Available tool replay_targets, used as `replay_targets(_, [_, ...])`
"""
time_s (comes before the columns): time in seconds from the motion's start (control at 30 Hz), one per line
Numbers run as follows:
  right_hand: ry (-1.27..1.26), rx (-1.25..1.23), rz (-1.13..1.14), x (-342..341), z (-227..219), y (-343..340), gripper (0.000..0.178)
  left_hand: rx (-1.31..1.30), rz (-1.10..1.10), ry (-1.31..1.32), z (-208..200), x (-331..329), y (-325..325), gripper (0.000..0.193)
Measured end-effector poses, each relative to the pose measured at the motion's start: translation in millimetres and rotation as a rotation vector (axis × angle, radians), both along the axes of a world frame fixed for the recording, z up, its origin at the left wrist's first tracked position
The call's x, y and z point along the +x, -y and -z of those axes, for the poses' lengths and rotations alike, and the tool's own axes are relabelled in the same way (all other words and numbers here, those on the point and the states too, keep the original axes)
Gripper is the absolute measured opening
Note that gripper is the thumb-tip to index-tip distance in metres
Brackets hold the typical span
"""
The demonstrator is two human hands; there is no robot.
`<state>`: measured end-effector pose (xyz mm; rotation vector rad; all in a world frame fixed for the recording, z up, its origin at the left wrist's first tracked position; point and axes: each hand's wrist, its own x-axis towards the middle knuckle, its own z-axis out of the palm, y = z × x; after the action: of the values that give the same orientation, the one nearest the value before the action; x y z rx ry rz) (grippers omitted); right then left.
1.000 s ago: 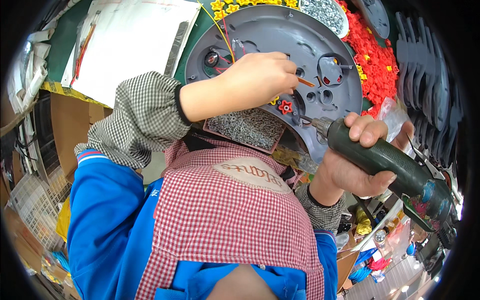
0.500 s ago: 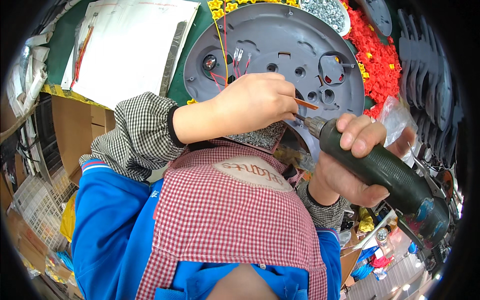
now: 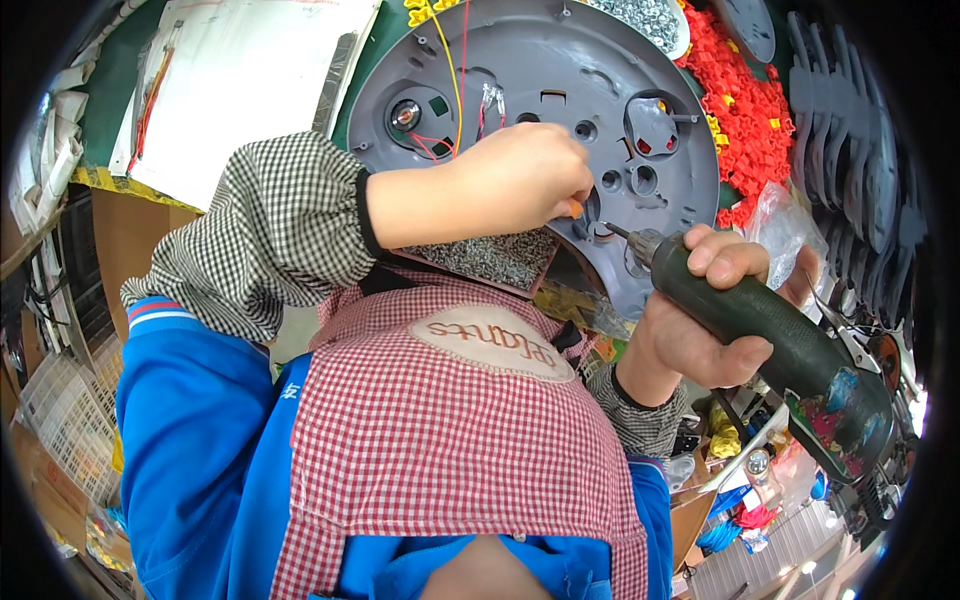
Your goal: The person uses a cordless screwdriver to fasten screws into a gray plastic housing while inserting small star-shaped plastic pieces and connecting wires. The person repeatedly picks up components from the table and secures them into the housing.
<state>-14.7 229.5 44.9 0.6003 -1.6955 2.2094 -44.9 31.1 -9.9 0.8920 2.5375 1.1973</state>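
My right hand (image 3: pixel 700 310) is wrapped round a dark green power screwdriver (image 3: pixel 775 335), its bit pointing left over the edge of a large grey plastic shell (image 3: pixel 560 70). My left hand (image 3: pixel 510 180) is closed above the shell's near side. A small orange piece (image 3: pixel 574 208) peeks out from its fingers, mostly hidden. Between that hand and the screwdriver bit there is a short gap. The shell carries a round speaker-like part (image 3: pixel 406 115), thin red and yellow wires, and several holes and posts.
Under my left wrist sits a box of small metal screws (image 3: pixel 480 262). Red plastic pieces (image 3: pixel 745 130) are heaped to the right, near stacked grey parts (image 3: pixel 850 140) and a clear bag (image 3: pixel 785 235). White sheets (image 3: pixel 240 80) lie at the far left; clear fasteners (image 3: pixel 640 22) fill a dish.
My left hand has drawn away from the screwdriver bit, leaving a gap. Less of the orange piece shows now. The shell appears slightly further left and higher in view.
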Motion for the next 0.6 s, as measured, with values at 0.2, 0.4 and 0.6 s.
replay_targets(0.2, [0.046, 0.074, 0.049, 4, 8, 9, 0.085, -0.047, 0.018, -0.128, 6, -3, -7, 0.01])
replay_targets(0.4, [0.084, 0.138, 0.016, 5, 17, 20, 0.085, -0.038, 0.013, -0.117, 8, -4, -8, 0.01])
replay_targets(0.6, [0.083, 0.164, -0.051, 5, 24, 19, 0.089, -0.086, 0.01, -0.094, 7, -5, -9, 0.01])
